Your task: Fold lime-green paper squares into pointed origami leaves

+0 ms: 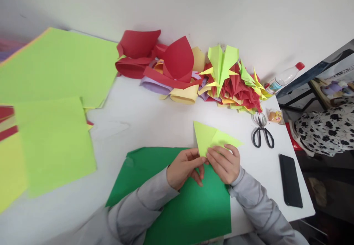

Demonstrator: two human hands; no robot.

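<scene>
A lime-green folded paper (210, 137), pointed like a triangle, lies on the white table (143, 119) above a dark green sheet (190, 208). My left hand (184, 166) pinches its lower edge with curled fingers. My right hand (224, 162) presses and grips the same fold from the right. Both hands meet at the paper's near corner.
Lime-green sheets (55, 90) lie stacked at the left. A pile of red, yellow and green folded paper pieces (221, 79) lines the wall. Black scissors (262, 131), a small snack packet (274, 116), a black phone (290, 180) and a plastic bottle (284, 77) sit at the right.
</scene>
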